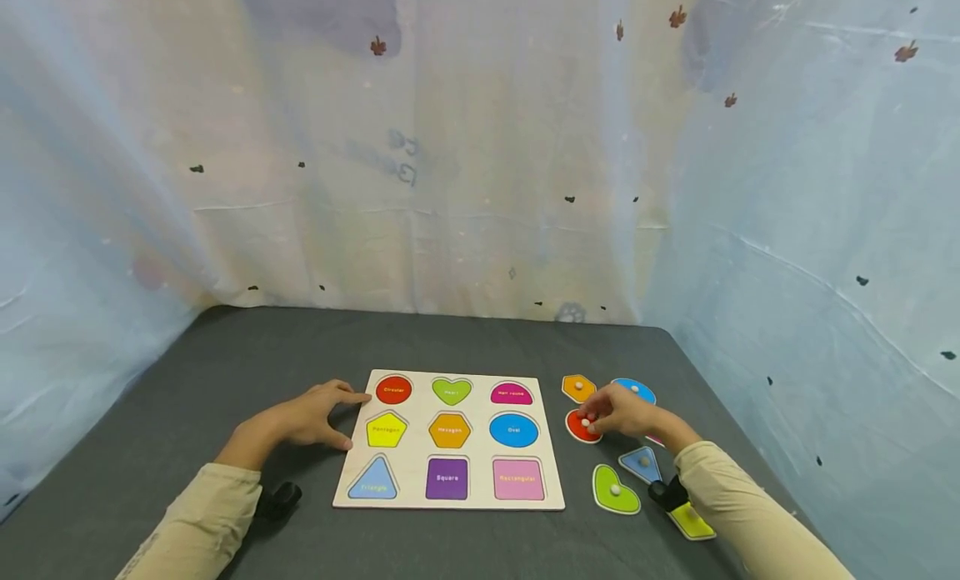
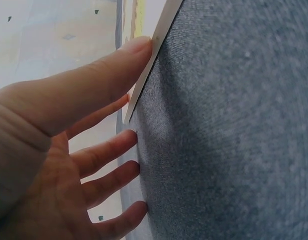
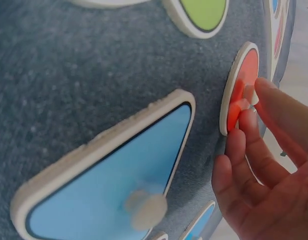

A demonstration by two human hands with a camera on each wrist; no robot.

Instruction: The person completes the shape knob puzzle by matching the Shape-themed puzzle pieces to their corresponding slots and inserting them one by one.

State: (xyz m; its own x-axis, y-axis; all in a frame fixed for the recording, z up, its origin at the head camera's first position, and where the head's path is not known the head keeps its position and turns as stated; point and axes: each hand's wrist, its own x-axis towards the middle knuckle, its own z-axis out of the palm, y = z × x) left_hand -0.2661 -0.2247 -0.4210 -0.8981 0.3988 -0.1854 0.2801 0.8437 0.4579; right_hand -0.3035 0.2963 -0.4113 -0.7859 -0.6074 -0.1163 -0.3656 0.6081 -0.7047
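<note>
A pale wooden shape-puzzle board [image 1: 480, 447] lies flat on the table, with coloured, labelled shapes in rows. My left hand [image 1: 311, 417] is at its left edge. In the left wrist view, the thumb [image 2: 139, 47] touches the board's rim and the other fingers are spread, fairly straight. Right of the board, my right hand [image 1: 626, 412] pinches the small knob of a red circle puzzle piece [image 1: 575, 428]. From the right wrist, that piece appears close to the cloth, thumb and fingertips at its knob. Nearest that hand lie a blue oval piece [image 1: 643, 393] and an orange hexagon piece [image 1: 572, 383].
Closer to me on the right are a blue triangle piece [image 1: 639, 462], a green heart piece [image 1: 621, 503] and a yellow piece [image 1: 692, 523] partly under the right wrist. A pink piece [image 1: 656, 440] is mostly hidden by the right arm. Dark grey cloth covers the table; patterned curtains surround it.
</note>
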